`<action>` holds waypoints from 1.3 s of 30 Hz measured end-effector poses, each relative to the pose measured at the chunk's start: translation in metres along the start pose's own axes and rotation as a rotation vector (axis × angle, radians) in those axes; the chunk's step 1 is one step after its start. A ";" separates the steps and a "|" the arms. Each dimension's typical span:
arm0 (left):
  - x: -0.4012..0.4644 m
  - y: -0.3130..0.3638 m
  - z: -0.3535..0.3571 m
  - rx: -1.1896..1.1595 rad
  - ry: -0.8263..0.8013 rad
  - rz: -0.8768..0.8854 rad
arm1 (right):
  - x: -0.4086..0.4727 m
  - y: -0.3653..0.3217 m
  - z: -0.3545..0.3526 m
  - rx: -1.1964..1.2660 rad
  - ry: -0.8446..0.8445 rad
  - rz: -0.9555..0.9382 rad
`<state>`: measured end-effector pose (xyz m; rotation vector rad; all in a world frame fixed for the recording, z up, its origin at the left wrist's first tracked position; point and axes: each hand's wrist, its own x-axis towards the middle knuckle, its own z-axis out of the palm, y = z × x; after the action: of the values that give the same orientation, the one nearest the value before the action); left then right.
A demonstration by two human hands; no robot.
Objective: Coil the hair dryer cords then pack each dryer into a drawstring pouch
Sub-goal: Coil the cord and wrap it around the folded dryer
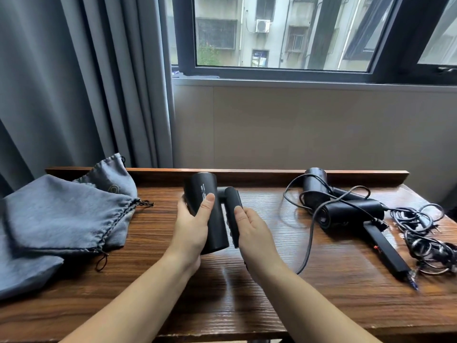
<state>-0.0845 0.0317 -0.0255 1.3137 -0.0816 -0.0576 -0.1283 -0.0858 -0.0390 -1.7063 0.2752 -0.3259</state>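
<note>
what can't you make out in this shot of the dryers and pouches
Head view only:
- Held dryer: label print too small to read; cord end of the handle hidden behind the right hand.
- Left hand: fingers hidden behind the dryer barrel.
- Pouches: cut off by the left edge; count unclear.
- Cords: tangled, so which belongs to which dryer is unclear.

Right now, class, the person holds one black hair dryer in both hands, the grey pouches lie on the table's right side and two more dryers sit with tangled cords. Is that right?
One slip: the head view shows the grey pouches on the table's left side, not right. Both hands, left hand and right hand, do hold the black hair dryer; two more dryers lie among tangled cords.
</note>
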 end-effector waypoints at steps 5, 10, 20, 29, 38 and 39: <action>0.003 0.005 -0.004 0.012 0.045 0.046 | -0.009 -0.009 -0.014 0.014 -0.187 -0.025; 0.027 0.008 -0.019 -0.104 0.212 0.015 | -0.015 -0.010 -0.056 -1.066 -0.213 -0.327; 0.005 0.018 -0.017 0.014 -0.092 0.292 | -0.006 -0.009 -0.047 -0.477 -0.090 -0.105; -0.002 0.020 -0.026 0.765 -0.670 0.944 | 0.011 -0.020 -0.055 0.681 -0.349 0.535; -0.017 0.007 -0.023 0.127 -0.395 0.029 | 0.008 -0.003 -0.045 0.405 -0.189 0.185; -0.018 0.011 -0.019 0.045 -0.407 -0.107 | 0.006 -0.003 -0.043 0.393 -0.201 0.153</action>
<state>-0.1011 0.0540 -0.0203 1.3356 -0.3603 -0.4165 -0.1386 -0.1268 -0.0293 -1.3101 0.1777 -0.0849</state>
